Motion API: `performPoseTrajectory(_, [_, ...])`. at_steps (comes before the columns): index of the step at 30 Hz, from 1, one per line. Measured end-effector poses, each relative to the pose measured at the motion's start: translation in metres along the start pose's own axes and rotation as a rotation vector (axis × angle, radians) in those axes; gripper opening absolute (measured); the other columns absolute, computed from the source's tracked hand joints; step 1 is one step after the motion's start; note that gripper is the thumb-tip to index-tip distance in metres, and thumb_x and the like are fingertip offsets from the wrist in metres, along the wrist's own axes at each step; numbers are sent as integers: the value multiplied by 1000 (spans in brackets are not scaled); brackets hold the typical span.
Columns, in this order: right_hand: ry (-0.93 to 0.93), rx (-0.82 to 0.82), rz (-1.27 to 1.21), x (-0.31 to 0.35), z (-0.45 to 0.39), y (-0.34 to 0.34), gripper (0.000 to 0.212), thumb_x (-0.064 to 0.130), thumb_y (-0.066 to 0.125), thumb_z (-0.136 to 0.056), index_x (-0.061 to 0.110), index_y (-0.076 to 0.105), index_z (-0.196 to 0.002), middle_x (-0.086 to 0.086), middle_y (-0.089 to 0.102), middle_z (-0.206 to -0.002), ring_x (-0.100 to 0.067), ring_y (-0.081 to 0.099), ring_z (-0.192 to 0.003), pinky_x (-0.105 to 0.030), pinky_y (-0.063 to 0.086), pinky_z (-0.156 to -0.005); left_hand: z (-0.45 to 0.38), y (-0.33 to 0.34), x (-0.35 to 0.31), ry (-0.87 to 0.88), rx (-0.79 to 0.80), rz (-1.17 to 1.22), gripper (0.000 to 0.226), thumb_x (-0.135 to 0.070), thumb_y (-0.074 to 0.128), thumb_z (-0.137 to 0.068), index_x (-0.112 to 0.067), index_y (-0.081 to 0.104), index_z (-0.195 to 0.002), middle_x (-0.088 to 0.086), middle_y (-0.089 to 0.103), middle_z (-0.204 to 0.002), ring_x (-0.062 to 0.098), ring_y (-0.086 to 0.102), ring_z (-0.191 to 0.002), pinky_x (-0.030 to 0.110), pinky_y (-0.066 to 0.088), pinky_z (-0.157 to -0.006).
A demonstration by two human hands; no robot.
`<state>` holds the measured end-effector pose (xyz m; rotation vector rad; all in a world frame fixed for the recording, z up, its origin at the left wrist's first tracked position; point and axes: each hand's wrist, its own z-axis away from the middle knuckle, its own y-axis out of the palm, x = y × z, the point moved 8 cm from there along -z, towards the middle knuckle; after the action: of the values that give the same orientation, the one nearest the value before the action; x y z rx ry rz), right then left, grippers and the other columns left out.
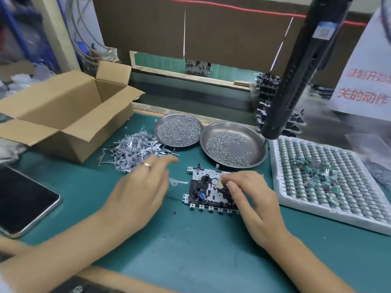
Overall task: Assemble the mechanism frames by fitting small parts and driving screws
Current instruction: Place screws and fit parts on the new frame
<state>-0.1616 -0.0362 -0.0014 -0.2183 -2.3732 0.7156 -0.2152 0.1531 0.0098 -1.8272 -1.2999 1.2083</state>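
A mechanism frame (206, 192), silver metal with black plastic and a small blue piece, lies flat on the green mat in front of me. My right hand (254, 201) rests over its right half, fingertips pinching a small pale part (219, 183) against the frame. My left hand (141, 187) hovers left of the frame with fingers stretched toward a heap of grey metal levers (131, 151); it wears a ring and holds nothing. One loose grey lever (176, 182) lies between the left hand and the frame.
Two steel dishes of screws (177, 130) (232, 144) sit behind the frame. A hanging black electric screwdriver (296, 81) dangles over the right dish. A white tray of small green parts (330, 178) is at right, an open cardboard box (69, 115) and a phone (23, 199) at left.
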Motion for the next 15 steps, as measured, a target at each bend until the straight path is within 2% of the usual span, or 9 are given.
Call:
performPoseTrajectory(3, [95,-2,-120,-1,-2,4,20,33,56,-91,27,67,-107,16,66,-92,-9,59,-93,-29,44,-86,-17,13,-49,237,-33,-68,34,-9,46,-88,-4,64,-116,9,62,-84,25,61,-72,32,51,-63])
performPoseTrajectory(6, [79,-21,-92,-3,-5,5,12,19,67,-85,15,74,-94,11,68,-81,-12,59,-80,-33,46,-79,-26,24,-68,333,-109,-25,31,-8,52,-88,0,65,-114,9,60,-79,25,61,-70,34,54,-63])
performPoseTrajectory(10, [157,-52,-110,-21,-5,-3,11,11,68,-80,13,76,-88,15,64,-77,-14,58,-78,-33,48,-75,-33,34,-51,203,-58,354,26,-28,58,-88,-7,69,-98,-2,60,-79,13,57,-74,31,48,-76])
performPoseTrajectory(13, [243,16,-127,-35,-4,-2,16,7,74,-78,19,76,-88,19,61,-72,-13,57,-80,-32,47,-76,-35,46,-33,75,43,571,16,-30,66,-81,-15,72,-82,-5,62,-80,10,56,-76,29,46,-76])
performPoseTrajectory(15, [290,57,-152,-39,-3,0,20,7,75,-77,23,76,-89,17,61,-71,-13,57,-80,-30,47,-76,-35,53,-30,44,107,626,10,-31,67,-78,-22,71,-76,-4,63,-78,11,56,-75,22,43,-73])
